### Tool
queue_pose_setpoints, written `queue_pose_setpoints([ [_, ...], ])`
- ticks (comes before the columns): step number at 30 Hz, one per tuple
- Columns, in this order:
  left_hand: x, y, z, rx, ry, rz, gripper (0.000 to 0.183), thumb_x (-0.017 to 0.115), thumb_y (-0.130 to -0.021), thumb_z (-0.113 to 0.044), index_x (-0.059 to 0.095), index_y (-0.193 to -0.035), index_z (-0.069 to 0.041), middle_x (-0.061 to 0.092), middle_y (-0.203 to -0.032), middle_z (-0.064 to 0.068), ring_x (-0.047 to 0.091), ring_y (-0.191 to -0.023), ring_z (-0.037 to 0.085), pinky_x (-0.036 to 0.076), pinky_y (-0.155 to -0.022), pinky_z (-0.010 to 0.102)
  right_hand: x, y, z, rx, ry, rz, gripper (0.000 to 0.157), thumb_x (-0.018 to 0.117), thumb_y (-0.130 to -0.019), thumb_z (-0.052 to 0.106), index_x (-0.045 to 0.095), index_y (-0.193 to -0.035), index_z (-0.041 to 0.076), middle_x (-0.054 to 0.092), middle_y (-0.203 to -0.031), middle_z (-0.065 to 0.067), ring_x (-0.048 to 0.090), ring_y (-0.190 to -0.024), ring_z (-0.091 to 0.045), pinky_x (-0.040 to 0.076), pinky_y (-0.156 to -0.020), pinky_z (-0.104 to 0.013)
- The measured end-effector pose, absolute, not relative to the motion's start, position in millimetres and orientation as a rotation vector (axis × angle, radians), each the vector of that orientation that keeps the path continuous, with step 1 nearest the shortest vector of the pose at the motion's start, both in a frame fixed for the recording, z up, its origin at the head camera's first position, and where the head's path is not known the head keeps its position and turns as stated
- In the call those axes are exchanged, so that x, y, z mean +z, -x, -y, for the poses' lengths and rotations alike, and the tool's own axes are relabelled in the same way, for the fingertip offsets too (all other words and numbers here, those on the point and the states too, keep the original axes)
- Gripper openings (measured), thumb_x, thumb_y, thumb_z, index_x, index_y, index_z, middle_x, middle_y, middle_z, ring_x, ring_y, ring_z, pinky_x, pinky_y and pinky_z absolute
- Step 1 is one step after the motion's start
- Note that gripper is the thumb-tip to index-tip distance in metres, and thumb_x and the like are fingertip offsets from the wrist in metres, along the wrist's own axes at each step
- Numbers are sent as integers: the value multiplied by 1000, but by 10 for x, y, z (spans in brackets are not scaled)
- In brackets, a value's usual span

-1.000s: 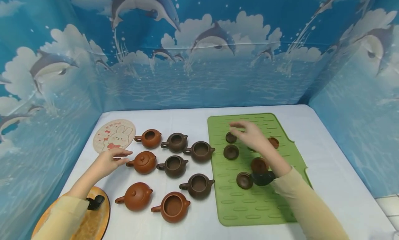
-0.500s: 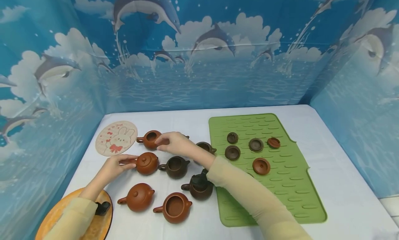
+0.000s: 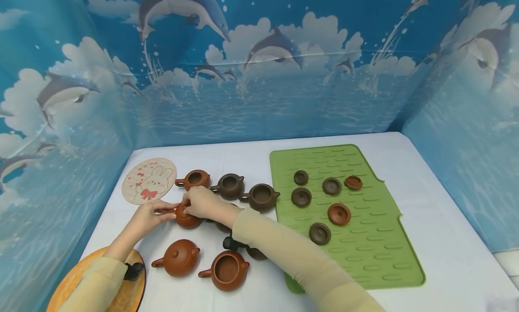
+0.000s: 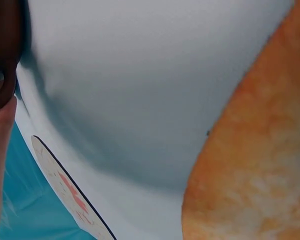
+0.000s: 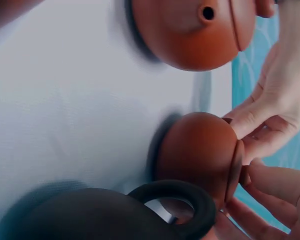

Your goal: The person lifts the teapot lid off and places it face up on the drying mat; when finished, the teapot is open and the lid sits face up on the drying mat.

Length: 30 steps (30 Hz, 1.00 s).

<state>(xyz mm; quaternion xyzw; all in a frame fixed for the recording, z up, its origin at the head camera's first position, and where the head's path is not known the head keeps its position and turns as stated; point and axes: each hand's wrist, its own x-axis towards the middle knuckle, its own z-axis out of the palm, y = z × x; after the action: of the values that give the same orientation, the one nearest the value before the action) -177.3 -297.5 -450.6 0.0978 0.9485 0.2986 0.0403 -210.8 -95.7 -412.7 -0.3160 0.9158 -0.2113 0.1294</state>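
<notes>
My left hand (image 3: 146, 219) grips the handle of a small reddish-brown clay teapot (image 3: 188, 220). A fingertip shows through the handle loop in the left wrist view. My right hand (image 3: 206, 204) reaches across and pinches the knob of that teapot's lid (image 5: 234, 172), which sits on the opening in the right wrist view. Next to it in that view is the handle of a dark teapot (image 5: 207, 212). Nearer me in the head view stands a second lidded reddish teapot (image 3: 178, 258). Part of the held teapot is hidden behind my right fingers.
Lidless teapots stand around: a reddish one (image 3: 226, 270) in front, and dark ones (image 3: 261, 197) toward the middle. Several loose lids (image 3: 339, 214) lie on a green mat (image 3: 381, 258) at right. A round rabbit mat (image 3: 134, 181) and an orange round board (image 3: 129, 298) are at left.
My right hand has swung from over the green mat leftward to the reddish teapot and now pinches its lid knob. My left hand has moved slightly right onto the handle.
</notes>
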Motion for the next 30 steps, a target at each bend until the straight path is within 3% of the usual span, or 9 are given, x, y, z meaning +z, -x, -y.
queue_pose_setpoints([
  [6, -4509, 1752, 2993, 922, -329, -2938, 28, 80, -79, -7, 76, -105, 0, 73, -94, 13, 69, -84, 22, 52, -66, 20, -4144, 2069, 1021, -561, 948, -2765, 10, 73, -90, 24, 74, -96, 16, 72, -92, 6, 61, -80, -4, 48, -68, -14],
  [13, -4505, 1746, 2970, 905, -322, -2937, 29, 80, -79, -6, 75, -106, 0, 73, -95, 14, 69, -87, 28, 52, -66, 18, -4154, 2025, 1057, -442, 1007, -2843, 10, 73, -89, 22, 72, -97, 17, 70, -91, 6, 60, -77, -3, 48, -65, -15],
  [20, -4514, 1757, 2947, 923, -326, -2931, 26, 81, -79, -7, 76, -104, 0, 72, -92, 12, 68, -83, 23, 52, -64, 20, -4028, 2039, 851, -785, 926, -2722, 6, 74, -87, 19, 70, -85, 15, 65, -81, 5, 53, -68, -4, 41, -58, -13],
  [24, -4516, 1774, 2945, 914, -328, -2932, 27, 80, -79, -7, 76, -105, 0, 72, -92, 12, 67, -84, 21, 51, -64, 20, -3907, 2042, 561, -985, 765, -2561, 6, 75, -88, 23, 72, -91, 18, 69, -84, 7, 57, -70, -3, 45, -60, -15],
  [30, -4507, 1770, 2959, 909, -321, -2933, 28, 80, -79, -6, 76, -106, -1, 73, -93, 12, 66, -84, 18, 52, -65, 20, -3785, 2007, -168, -1268, 604, -2308, 10, 70, -89, 21, 74, -98, 16, 72, -96, 2, 64, -86, -8, 53, -78, -26],
])
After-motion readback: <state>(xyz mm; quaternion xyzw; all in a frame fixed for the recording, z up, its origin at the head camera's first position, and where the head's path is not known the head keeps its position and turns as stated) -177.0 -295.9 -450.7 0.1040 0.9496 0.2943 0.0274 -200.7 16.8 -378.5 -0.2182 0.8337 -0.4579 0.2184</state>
